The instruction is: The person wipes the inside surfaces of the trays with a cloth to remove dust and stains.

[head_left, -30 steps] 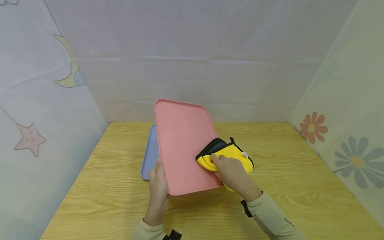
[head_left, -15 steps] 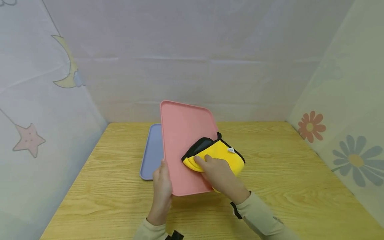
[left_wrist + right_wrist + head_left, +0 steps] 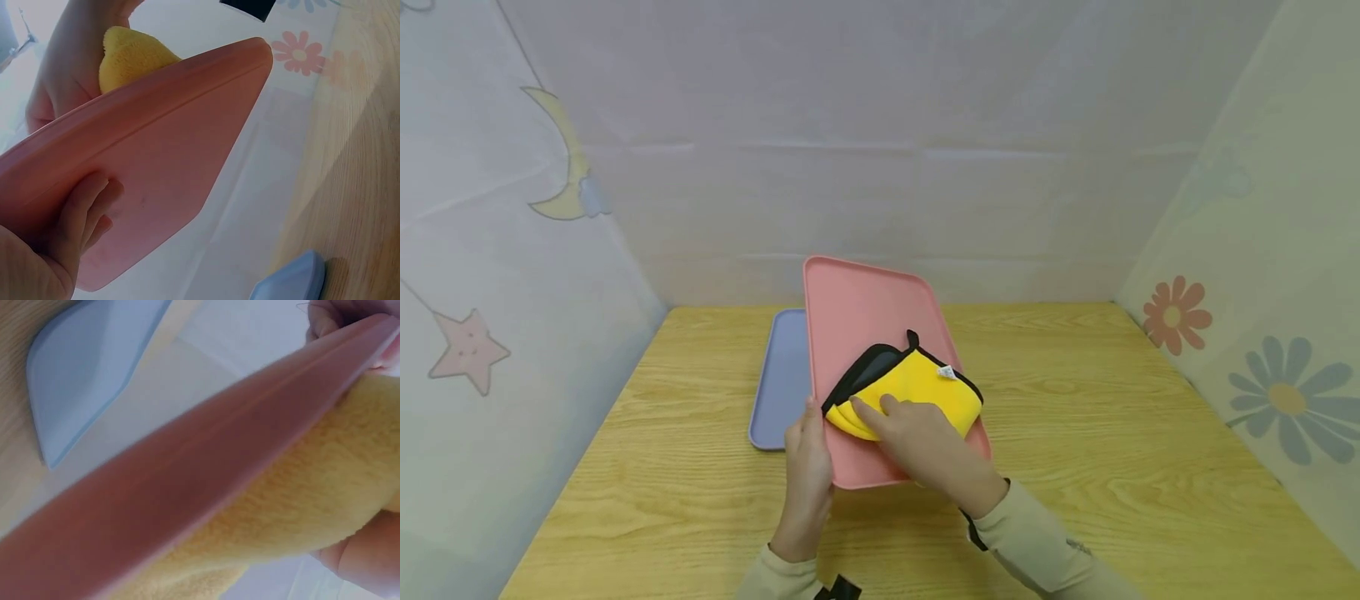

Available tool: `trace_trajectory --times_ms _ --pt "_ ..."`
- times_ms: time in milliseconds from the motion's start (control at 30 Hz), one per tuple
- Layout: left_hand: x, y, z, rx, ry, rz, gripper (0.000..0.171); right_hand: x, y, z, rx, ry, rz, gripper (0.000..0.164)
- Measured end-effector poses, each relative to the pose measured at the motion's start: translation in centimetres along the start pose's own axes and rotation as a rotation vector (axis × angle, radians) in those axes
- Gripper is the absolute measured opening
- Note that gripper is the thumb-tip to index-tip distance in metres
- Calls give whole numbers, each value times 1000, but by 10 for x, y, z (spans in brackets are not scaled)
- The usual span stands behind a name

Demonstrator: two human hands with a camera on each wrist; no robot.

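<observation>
A pink tray [image 3: 880,300] is held up at a tilt above the table. My left hand [image 3: 808,458] grips its left edge, thumb on the rim and fingers [image 3: 84,209] spread against the underside. On the tray's face lies a yellow plush cloth [image 3: 925,387] with black edging, a dark grey side, a hanging loop and a small white tag. My right hand [image 3: 921,437] holds the bunched cloth against the tray's lower part, near the left rim. In the right wrist view the cloth [image 3: 312,481] bulges along the tray's edge.
A blue tray [image 3: 778,383] lies flat on the wooden table [image 3: 1075,433], left of and behind the pink tray. Pale printed curtains [image 3: 850,167] stand at the back and along both sides.
My right hand has moved left across the pink tray with the cloth, from its right side to near the left rim. The tray has shifted slightly to the right.
</observation>
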State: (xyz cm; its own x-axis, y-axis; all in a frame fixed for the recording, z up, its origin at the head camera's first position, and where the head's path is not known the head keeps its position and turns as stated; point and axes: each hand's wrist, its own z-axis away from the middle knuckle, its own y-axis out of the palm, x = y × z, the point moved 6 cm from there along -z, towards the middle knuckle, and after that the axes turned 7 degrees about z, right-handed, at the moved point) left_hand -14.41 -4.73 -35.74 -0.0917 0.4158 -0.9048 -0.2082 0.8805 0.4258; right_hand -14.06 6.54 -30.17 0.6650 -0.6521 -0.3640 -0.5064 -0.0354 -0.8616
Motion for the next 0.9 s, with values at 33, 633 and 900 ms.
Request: trace_trajectory --times_ms 33,633,900 --pt "0 0 0 -6 -3 4 55 2 -1 -1 6 -15 10 47" --pt "1 -2 -2 -27 -14 143 49 23 -18 4 -25 -211 59 27" --pt "5 -6 -4 -61 -42 175 47 28 -20 10 -31 -262 67 25"
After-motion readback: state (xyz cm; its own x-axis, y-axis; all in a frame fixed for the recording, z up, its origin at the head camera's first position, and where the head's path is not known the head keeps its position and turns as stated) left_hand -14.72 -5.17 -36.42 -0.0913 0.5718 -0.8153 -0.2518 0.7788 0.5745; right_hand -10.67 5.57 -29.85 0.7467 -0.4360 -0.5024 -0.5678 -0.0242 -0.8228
